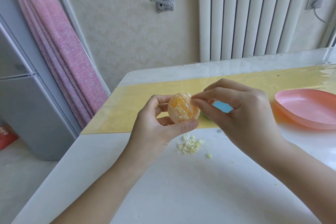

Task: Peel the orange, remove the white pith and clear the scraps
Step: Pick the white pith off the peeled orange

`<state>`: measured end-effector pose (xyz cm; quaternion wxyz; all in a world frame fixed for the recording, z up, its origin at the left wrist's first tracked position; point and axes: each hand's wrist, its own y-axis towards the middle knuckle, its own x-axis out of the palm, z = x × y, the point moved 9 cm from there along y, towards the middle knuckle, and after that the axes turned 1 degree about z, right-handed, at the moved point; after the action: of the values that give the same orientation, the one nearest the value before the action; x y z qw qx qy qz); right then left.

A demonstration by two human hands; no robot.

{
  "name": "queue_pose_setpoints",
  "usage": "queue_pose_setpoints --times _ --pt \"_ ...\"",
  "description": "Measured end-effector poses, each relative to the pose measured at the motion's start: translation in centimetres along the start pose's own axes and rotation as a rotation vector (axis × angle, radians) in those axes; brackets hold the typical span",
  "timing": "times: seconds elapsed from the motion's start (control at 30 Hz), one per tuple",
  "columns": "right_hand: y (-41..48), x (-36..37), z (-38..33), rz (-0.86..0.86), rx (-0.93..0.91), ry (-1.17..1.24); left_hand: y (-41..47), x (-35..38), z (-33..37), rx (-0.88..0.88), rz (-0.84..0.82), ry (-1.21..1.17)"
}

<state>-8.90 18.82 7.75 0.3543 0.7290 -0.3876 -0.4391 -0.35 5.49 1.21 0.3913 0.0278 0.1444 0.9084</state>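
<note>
Peeled round orange [182, 108], white pith streaks on flesh, held mid-frame above table. Left hand [156, 125] grips it: thumb under lower right side, fingers curled behind. Right hand [241, 112] at orange's upper right edge, thumb and forefinger pinched together on thin pith strand. Small heap of pale yellow-white pith scraps [190, 144] on white tabletop [181, 187] just below hands, one stray bit lower right of heap. Shallow pink plastic oval dish [307, 108] at right edge, partly on yellow mat [131, 107].
</note>
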Motion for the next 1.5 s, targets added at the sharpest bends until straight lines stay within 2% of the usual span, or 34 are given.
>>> queue_pose_setpoints --times 0.13,0.27,0.47,1.1,1.3,1.4,1.5 --pt "-0.1 0.2 -0.2 0.010 -0.091 -0.119 0.0 0.2 -0.1 -0.013 -0.008 0.005" --pt "-0.2 0.6 0.0 -0.016 -0.095 -0.144 -0.1 0.4 0.0 -0.008 -0.024 0.008" --pt "-0.2 0.7 1.1 -0.018 0.107 0.024 0.0 0.8 0.5 0.003 -0.074 -0.024" --pt "-0.6 1.3 3.7 -0.082 0.376 0.170 -0.1 1.5 0.5 -0.014 -0.203 -0.125" --pt "-1.0 1.6 4.5 -0.089 0.417 0.114 0.5 0.2 -0.6 -0.148 -0.121 -0.315" --pt "-1.3 2.6 4.5 -0.185 0.456 0.093 0.7 -0.4 -1.4 -0.255 -0.084 -0.455" --pt "-1.6 3.0 4.6 -0.252 0.464 -0.040 0.9 -0.8 -2.1 -0.327 -0.044 -0.534"
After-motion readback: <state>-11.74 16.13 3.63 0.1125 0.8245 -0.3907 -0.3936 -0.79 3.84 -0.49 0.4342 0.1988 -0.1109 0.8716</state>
